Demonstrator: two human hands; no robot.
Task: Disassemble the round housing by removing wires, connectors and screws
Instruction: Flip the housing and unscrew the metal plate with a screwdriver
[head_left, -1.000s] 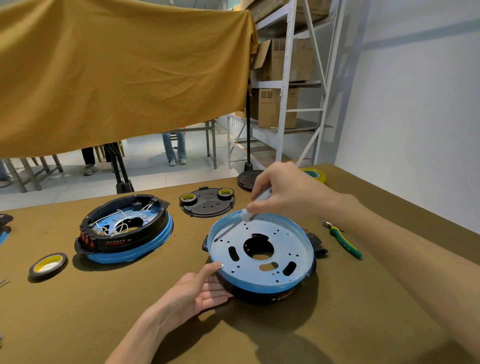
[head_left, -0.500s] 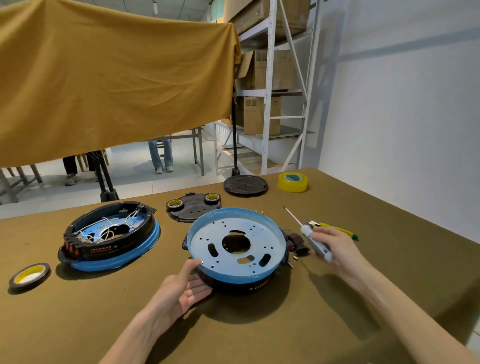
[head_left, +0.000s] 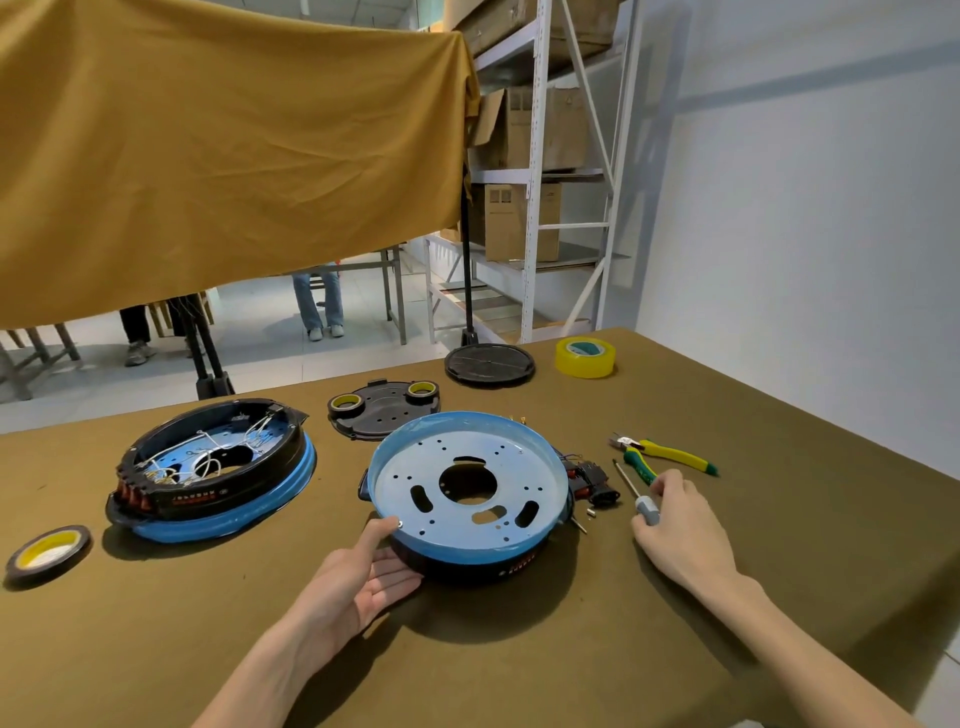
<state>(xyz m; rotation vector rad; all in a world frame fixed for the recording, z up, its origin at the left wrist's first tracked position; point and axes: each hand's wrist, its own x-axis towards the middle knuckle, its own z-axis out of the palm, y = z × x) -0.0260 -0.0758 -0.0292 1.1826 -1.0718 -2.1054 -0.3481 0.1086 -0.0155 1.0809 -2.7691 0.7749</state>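
Note:
The round housing (head_left: 415, 470) lies mid-table, its blue perforated plate facing up on a black body. My left hand (head_left: 363, 577) is palm-up at its near left side, with the thumb on the rim beside a small screw (head_left: 400, 524) and straight fingers against the black wall. A black connector (head_left: 592, 480) with dark wires sticks out at the housing's right. My right hand (head_left: 680, 530) rests on the table right of it. Its thumb and fingers pinch the grey handle of a small screwdriver (head_left: 648, 509), whose shaft lies low and points away from me.
A second housing (head_left: 208, 467) with white wires sits at left, with a tape roll (head_left: 47, 553) before it. Behind are a black cover (head_left: 384, 410), a black stand base (head_left: 489, 364) and yellow tape (head_left: 584, 357). Green-yellow pliers (head_left: 667, 457) lie at right. A loose screw (head_left: 590, 513) lies near the connector.
My right hand took the screwdriver off the plate's far rim, swung right and lowered it to the table by the pliers. My left hand stayed at the housing's near left rim.

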